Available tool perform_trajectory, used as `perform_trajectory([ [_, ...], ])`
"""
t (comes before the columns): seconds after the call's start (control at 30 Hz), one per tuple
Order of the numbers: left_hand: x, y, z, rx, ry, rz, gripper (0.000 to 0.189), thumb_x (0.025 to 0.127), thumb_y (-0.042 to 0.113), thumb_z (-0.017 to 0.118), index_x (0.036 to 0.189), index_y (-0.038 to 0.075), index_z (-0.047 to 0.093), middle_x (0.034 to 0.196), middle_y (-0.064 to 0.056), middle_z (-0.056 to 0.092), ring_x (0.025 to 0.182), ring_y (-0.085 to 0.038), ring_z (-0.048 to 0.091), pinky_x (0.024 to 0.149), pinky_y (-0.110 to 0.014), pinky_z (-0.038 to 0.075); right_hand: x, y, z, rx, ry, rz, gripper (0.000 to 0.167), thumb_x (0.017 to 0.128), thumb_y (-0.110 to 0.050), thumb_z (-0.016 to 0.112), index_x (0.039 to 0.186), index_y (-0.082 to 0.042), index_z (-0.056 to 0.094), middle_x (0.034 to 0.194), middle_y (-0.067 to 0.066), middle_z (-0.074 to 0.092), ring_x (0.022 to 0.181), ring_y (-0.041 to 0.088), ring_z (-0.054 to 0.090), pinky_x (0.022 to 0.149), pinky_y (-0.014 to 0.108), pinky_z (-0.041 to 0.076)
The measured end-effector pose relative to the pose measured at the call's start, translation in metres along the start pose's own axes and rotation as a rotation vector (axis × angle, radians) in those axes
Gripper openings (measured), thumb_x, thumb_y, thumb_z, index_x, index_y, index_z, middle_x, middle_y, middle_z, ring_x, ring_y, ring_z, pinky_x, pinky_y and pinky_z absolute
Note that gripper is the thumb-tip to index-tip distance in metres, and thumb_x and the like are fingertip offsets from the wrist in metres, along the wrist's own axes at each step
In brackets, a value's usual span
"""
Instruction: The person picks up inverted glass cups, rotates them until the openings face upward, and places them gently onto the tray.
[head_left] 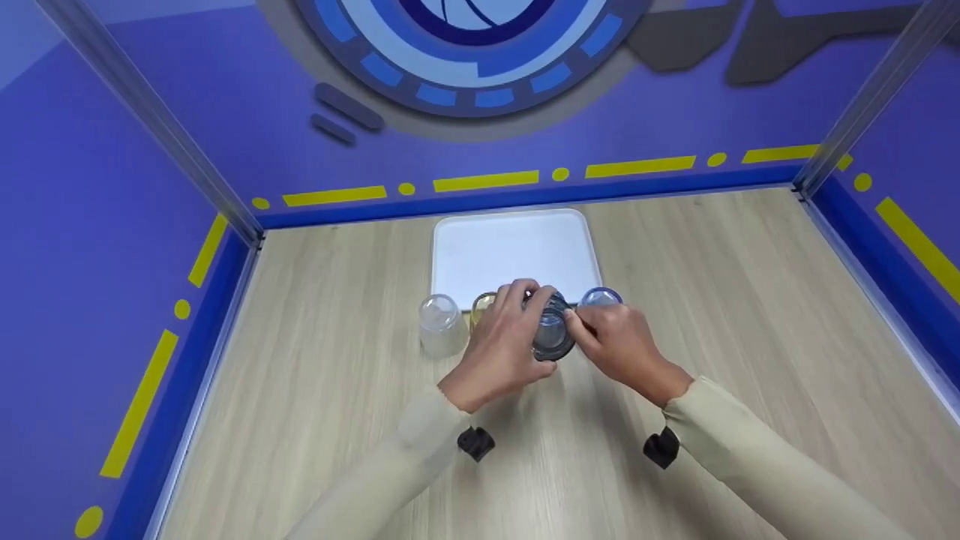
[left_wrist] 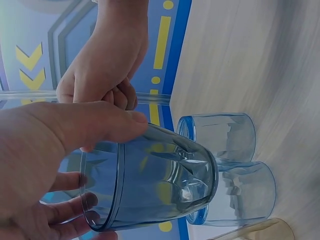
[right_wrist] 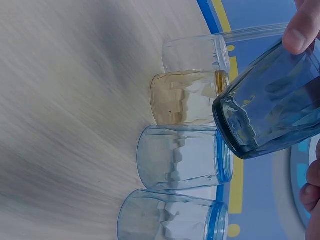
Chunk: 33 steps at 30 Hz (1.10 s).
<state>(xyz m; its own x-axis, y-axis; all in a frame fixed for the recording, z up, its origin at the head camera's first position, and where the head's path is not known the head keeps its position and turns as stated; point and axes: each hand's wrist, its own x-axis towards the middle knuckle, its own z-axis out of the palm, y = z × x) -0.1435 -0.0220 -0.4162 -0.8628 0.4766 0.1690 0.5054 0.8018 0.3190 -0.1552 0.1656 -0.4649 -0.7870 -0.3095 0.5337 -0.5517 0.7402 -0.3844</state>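
A smoky blue-grey drinking glass (head_left: 553,335) is held above the table, tilted, with its thick base downward in both wrist views. My left hand (head_left: 504,341) grips it round the side, thumb toward me and fingers on the far side. At its upper right edge, my right hand (head_left: 619,341) pinches the rim between thumb and curled forefinger. Behind the hands, upside-down glasses stand in a row: a clear one (head_left: 441,330), an amber one (head_left: 482,306) partly covered by my left hand, and two blue ones (right_wrist: 175,157), one hidden in the head view.
A white rectangular tray (head_left: 517,251) lies just beyond the row of glasses, on the wood-grain table (head_left: 337,390). Blue printed panels (head_left: 225,135) with metal corner posts enclose the table at the back and sides.
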Motion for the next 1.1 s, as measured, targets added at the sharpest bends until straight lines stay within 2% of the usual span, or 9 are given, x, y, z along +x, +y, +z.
perform_trajectory([
  [0.27,0.001,-0.001,0.0,-0.011,-0.009,-0.023,0.086,0.067,0.032,0.087,0.141,0.016,0.045,0.137,-0.005,0.044,0.123,-0.019,0.043,0.1,-0.036,0.047,-0.001,0.002,0.0,0.014,0.021,-0.057,0.037,0.089,-0.019,0.068,0.057,-0.014,0.051,0.051,-0.009,0.037,0.048,0.003,0.032,0.046,0.018,0.028],
  [0.5,0.001,-0.003,-0.002,-0.006,-0.016,-0.042,0.087,0.068,0.032,0.086,0.142,0.016,0.044,0.139,-0.005,0.043,0.124,-0.02,0.043,0.101,-0.037,0.047,-0.002,0.004,-0.002,0.035,0.032,-0.053,0.036,0.088,-0.018,0.069,0.057,-0.014,0.052,0.051,-0.008,0.037,0.048,0.003,0.033,0.045,0.018,0.03],
  [0.73,0.004,-0.005,-0.006,-0.001,-0.012,-0.048,0.089,0.067,0.034,0.087,0.143,0.013,0.044,0.138,-0.006,0.044,0.122,-0.021,0.044,0.102,-0.039,0.046,-0.004,0.01,-0.001,0.018,0.086,-0.066,0.038,0.086,-0.015,0.071,0.056,-0.013,0.049,0.05,-0.006,0.034,0.047,0.003,0.03,0.045,0.017,0.027],
  [0.9,0.006,-0.007,-0.011,-0.007,0.002,-0.046,0.088,0.068,0.035,0.087,0.142,0.013,0.044,0.137,-0.006,0.044,0.122,-0.021,0.044,0.102,-0.037,0.047,-0.005,0.013,-0.001,-0.003,0.118,-0.051,0.033,0.087,-0.014,0.07,0.059,-0.01,0.051,0.051,-0.004,0.035,0.049,0.005,0.033,0.047,0.018,0.029],
  [1.1,0.009,-0.011,-0.017,-0.009,0.012,-0.047,0.089,0.067,0.036,0.087,0.142,0.014,0.044,0.137,-0.006,0.044,0.122,-0.021,0.045,0.102,-0.035,0.047,-0.006,0.015,-0.001,0.001,0.114,-0.004,0.027,0.09,-0.017,0.067,0.066,-0.01,0.056,0.055,-0.004,0.038,0.052,0.007,0.038,0.048,0.02,0.034],
])
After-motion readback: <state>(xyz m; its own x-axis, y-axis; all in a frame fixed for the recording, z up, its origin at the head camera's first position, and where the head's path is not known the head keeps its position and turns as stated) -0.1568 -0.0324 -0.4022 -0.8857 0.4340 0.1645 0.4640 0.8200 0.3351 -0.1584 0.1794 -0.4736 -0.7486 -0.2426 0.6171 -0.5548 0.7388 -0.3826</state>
